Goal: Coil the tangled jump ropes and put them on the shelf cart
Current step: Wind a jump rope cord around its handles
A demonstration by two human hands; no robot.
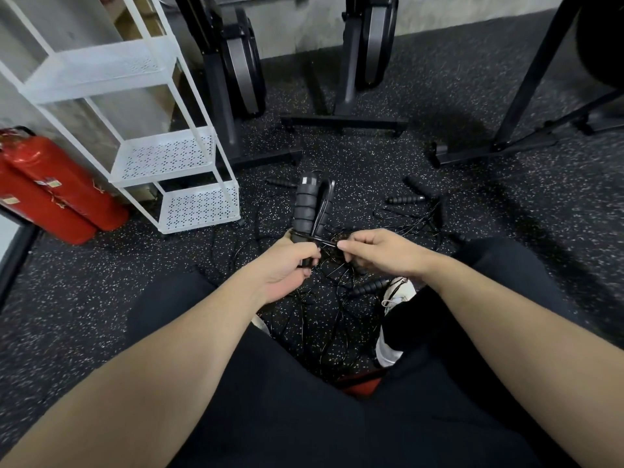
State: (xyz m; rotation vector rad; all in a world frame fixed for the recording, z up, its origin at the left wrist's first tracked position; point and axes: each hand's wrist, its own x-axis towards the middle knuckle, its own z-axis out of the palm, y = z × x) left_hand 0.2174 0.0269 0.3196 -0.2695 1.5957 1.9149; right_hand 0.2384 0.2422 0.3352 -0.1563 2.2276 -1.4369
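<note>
My left hand [287, 268] grips the lower end of a bundle of black jump rope handles [305, 206] with folded cord loops standing upright beside them. My right hand [378, 253] pinches a thin black cord that crosses the bundle just above my left fingers. Below both hands a tangle of black ropes [337, 298] lies on the floor between my legs. Loose handles lie in it, one near my shoe [368, 287] and another farther right [405, 199]. The white three-tier shelf cart [199, 206] stands to the left, its perforated shelves bare.
Two red fire extinguishers [50, 187] lie left of the cart. Black exercise machines [243, 72] and their floor bars [344, 123] stand behind the ropes. A black frame leg [526, 89] slants at the right. The floor is dark speckled rubber.
</note>
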